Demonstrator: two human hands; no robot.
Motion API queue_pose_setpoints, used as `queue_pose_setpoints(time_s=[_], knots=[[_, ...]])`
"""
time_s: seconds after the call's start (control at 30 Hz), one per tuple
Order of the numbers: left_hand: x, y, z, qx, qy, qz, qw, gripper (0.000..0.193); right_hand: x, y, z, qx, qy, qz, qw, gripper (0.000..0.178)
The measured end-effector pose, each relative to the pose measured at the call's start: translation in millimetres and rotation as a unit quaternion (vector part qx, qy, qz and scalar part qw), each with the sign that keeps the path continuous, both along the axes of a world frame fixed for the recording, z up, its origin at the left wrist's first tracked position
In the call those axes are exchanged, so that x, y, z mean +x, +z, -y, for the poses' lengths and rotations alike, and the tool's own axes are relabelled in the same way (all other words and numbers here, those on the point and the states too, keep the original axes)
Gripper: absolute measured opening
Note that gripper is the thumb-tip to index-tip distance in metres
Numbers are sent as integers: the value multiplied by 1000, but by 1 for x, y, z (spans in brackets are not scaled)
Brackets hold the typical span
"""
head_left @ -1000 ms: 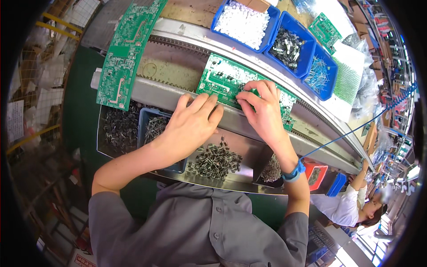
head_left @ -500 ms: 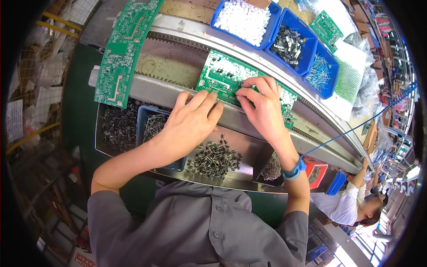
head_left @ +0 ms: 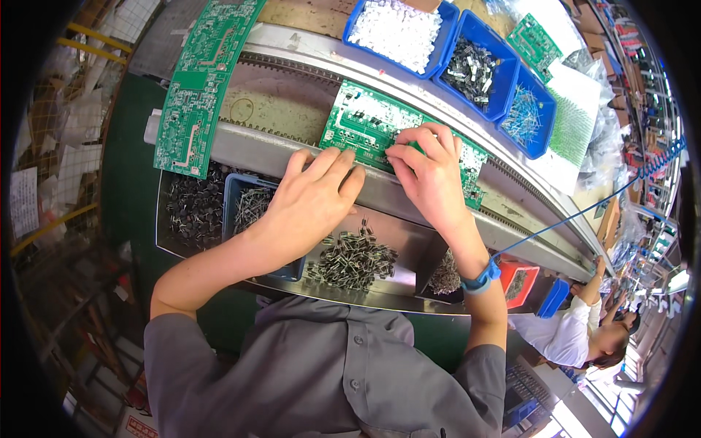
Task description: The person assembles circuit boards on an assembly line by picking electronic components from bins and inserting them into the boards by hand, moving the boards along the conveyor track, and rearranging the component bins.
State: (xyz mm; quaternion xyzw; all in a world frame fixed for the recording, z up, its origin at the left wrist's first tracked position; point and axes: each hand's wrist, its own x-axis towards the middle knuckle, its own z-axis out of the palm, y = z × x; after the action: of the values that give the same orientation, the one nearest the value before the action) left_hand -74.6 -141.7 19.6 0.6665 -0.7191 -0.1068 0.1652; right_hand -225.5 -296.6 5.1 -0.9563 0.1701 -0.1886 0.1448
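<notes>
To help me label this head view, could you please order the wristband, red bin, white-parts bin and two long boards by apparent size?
1. Left board, central board: too alike to rank; the right hand hides part of the second.
2. White-parts bin
3. Red bin
4. Wristband

Grey shirt (head_left: 292, 365), lower centre of frame, creased; buttoned front, two small round buttons (head_left: 358, 341) plain to see, one above the other. Sleeves short, same grey: left sleeve (head_left: 175, 343) lower left, right sleeve (head_left: 483, 376) lower right. Left hand (head_left: 315, 191) and right hand (head_left: 432, 175) bare. Right wrist: blue band (head_left: 480, 278). Thin blue cord (head_left: 569, 220) from it, smooth at first, tightly coiled towards right edge.
</notes>
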Motion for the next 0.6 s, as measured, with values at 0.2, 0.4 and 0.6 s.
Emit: queue_pose_setpoints(time_s=[0.2, 0.4, 0.6], knots=[[0, 0, 2, 1, -1, 0, 1000, 54, -1, 0, -7, -48, 14, -9, 999, 16], [5, 3, 3, 0, -6, -21, 1000, 52, 0, 4, -7, -77, 42, -36, 995, 18], [19, 35, 1, -62, -24, -234, 970, 18, -3, 14, -21, -128, 29, -84, 988, 25]])
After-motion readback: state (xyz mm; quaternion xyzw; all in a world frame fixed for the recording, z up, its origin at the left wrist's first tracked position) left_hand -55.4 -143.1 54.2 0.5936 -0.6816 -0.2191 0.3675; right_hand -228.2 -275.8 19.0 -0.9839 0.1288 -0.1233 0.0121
